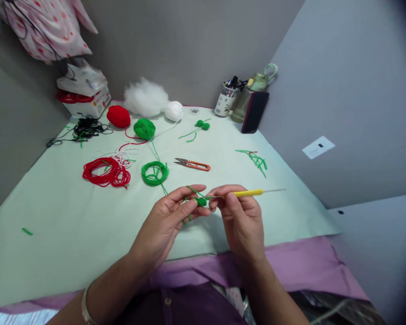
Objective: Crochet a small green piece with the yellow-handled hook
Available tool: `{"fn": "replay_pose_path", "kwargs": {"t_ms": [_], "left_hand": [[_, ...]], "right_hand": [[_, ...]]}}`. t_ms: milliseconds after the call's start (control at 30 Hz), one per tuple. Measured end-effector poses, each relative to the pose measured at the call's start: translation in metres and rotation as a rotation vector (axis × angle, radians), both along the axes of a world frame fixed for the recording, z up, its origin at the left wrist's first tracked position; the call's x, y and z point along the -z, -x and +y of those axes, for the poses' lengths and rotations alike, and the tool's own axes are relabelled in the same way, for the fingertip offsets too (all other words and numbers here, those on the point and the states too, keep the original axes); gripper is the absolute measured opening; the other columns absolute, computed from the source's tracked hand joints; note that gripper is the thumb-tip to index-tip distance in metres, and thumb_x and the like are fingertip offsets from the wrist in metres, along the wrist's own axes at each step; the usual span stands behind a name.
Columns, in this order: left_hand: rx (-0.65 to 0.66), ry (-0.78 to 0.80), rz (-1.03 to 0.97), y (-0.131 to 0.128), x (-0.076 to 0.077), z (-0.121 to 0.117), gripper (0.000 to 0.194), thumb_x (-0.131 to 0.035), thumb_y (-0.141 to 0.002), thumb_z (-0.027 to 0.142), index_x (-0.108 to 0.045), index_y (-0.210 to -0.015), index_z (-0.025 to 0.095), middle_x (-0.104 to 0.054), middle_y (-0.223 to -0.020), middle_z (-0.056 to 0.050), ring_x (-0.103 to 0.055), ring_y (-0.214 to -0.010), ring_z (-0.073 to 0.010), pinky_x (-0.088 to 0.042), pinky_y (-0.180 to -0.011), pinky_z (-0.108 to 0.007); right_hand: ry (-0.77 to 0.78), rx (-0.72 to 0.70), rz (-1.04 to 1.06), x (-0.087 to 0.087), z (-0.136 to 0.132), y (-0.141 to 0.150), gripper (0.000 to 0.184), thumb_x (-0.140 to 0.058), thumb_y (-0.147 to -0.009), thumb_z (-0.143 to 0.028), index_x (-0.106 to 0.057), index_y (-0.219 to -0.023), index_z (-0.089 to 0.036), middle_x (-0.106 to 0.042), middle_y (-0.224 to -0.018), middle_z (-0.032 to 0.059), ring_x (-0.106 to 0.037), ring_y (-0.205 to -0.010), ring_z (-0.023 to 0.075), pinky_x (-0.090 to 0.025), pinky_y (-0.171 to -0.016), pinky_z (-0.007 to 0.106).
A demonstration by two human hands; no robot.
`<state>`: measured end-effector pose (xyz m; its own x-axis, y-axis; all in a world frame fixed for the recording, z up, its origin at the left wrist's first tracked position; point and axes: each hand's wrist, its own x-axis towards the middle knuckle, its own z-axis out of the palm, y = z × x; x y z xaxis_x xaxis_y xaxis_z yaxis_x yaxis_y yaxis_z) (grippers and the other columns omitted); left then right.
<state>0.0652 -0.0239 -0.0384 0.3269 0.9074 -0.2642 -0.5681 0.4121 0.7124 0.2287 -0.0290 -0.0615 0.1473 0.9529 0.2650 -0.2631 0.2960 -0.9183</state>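
Tiny green piece [201,202] is pinched by the left hand [169,214] near the front edge of the table [71,253], yellow hook [246,193] gripped in the right hand [241,217]. Barely started, it'd be guessed; two green bobbles [203,125], seemingly finished, are parked toward the far edge.

One head-worn view, forward and down, close above left hand [167,220], right hand [242,221] and tabletop [81,234].
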Motion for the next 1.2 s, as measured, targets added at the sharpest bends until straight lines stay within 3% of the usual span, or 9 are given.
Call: {"fn": "replay_pose_path", "kwargs": {"t_ms": [300, 600, 800, 1200], "left_hand": [[0.005, -0.061, 0.094, 0.003, -0.001, 0.000, 0.018, -0.086, -0.090, 0.029, -0.089, -0.108, 0.024, -0.078, -0.081, 0.000, -0.071, -0.078, -0.0124, -0.052, -0.083, -0.023], [-0.036, -0.273, 0.310, 0.008, 0.007, 0.000, 0.017, -0.078, -0.099, 0.032, -0.086, -0.113, 0.029, -0.071, -0.080, 0.003, -0.069, -0.082, -0.0131, -0.051, -0.088, -0.025], [-0.056, -0.325, 0.402, 0.009, 0.005, 0.001, 0.014, -0.077, -0.099, 0.031, -0.085, -0.110, 0.029, -0.071, -0.079, 0.004, -0.069, -0.079, -0.0127, -0.052, -0.084, -0.024], [-0.054, -0.312, 0.354, 0.010, 0.008, 0.003, 0.016, -0.078, -0.098, 0.034, -0.085, -0.112, 0.028, -0.071, -0.079, 0.003, -0.069, -0.079, -0.0131, -0.054, -0.084, -0.024]], "right_hand": [[-0.025, -0.073, 0.056, -0.005, 0.000, 0.000, 0.021, -0.067, -0.106, -0.035, -0.079, -0.095, -0.022, -0.081, -0.089, 0.0026, -0.073, -0.071, 0.0135, -0.063, -0.072, 0.028], [-0.218, 0.057, -0.387, -0.008, -0.014, -0.006, 0.023, -0.055, -0.112, -0.020, -0.077, -0.113, -0.027, -0.079, -0.102, 0.0008, -0.073, -0.087, 0.0135, -0.059, -0.083, 0.029], [-0.421, 0.077, -0.512, -0.007, -0.014, -0.005, 0.027, -0.054, -0.108, -0.008, -0.073, -0.120, -0.023, -0.079, -0.107, 0.0038, -0.073, -0.095, 0.0165, -0.059, -0.084, 0.033], [-0.428, 0.077, -0.478, -0.007, -0.016, -0.002, 0.027, -0.053, -0.108, -0.009, -0.072, -0.120, -0.022, -0.080, -0.108, 0.0053, -0.074, -0.096, 0.0176, -0.061, -0.084, 0.034]]}}
